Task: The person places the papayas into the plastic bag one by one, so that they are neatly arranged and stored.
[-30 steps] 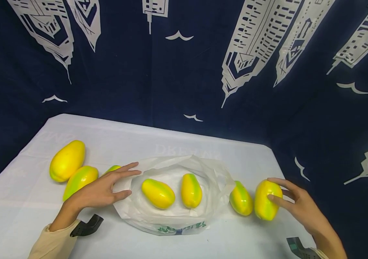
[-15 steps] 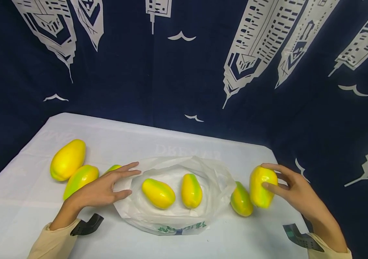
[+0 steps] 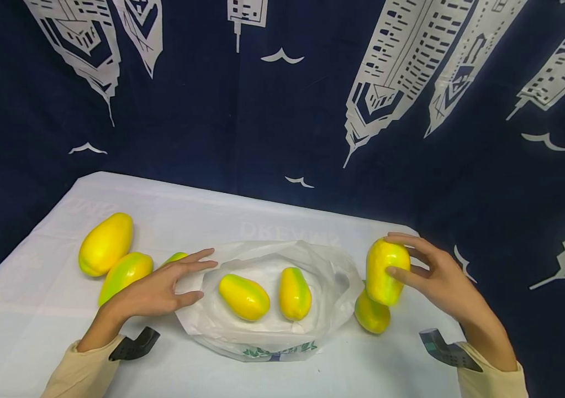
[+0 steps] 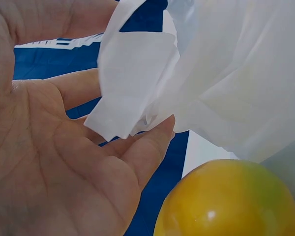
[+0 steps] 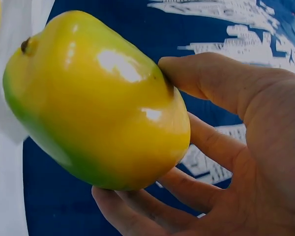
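Note:
My right hand [image 3: 433,276] grips a yellow-green mango [image 3: 386,271] between thumb and fingers, raised above the table. In the right wrist view the held mango [image 5: 98,103] fills much of the picture, its stem end pointing away. Below it, partly covered, another mango [image 3: 373,316] lies beside a white plastic bag [image 3: 262,342]. The bag's mouth is spread, and inside lie a left mango [image 3: 244,297] and a right mango [image 3: 294,294]. My left hand [image 3: 160,287] has its fingers extended at the bag's left rim; the left wrist view shows the bag's edge [image 4: 132,83] against them.
On the left of the white-covered table [image 3: 178,204] lie a large mango [image 3: 106,244] and a greener mango [image 3: 125,273]. A further mango [image 3: 175,257] is mostly hidden behind my left hand. A dark blue printed cloth [image 3: 212,127] surrounds the table.
My right hand has lifted its mango off the table and carried it leftward, now overlapping the mango beside the bag. My left hand and the bag stay nearly still.

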`<state>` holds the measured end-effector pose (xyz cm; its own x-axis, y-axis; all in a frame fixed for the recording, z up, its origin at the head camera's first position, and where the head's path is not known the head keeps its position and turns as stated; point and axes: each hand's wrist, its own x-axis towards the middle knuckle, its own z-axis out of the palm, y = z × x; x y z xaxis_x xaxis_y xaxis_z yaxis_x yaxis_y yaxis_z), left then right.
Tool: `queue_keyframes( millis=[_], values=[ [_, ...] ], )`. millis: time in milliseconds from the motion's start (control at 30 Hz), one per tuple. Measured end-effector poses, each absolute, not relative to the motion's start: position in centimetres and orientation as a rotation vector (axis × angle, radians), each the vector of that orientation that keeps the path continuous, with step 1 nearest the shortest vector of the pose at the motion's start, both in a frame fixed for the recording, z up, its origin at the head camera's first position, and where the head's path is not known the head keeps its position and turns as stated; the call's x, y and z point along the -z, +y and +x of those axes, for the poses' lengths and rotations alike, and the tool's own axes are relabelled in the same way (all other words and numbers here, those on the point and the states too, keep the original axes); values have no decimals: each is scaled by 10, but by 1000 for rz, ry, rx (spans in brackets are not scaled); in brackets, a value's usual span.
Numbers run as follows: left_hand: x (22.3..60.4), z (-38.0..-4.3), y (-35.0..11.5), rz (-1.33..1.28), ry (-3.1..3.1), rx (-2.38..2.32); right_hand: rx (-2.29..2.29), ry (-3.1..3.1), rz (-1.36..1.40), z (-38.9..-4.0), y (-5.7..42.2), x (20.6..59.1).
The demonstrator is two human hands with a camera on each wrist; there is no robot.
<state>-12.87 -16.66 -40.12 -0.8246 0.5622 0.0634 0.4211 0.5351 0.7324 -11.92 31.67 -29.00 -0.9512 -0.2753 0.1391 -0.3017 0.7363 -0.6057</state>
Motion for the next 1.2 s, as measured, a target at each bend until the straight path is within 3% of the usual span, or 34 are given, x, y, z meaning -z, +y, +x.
queue_keyframes(
  millis=[767, 1200],
  values=[
    [401, -129, -165, 865, 2633, -1134, -1172, -2844, 744, -135, 236, 307],
    [402, -129, -165, 864, 2612, -1150, -1258, -2880, 797, -144, 214, 327]
  ],
)
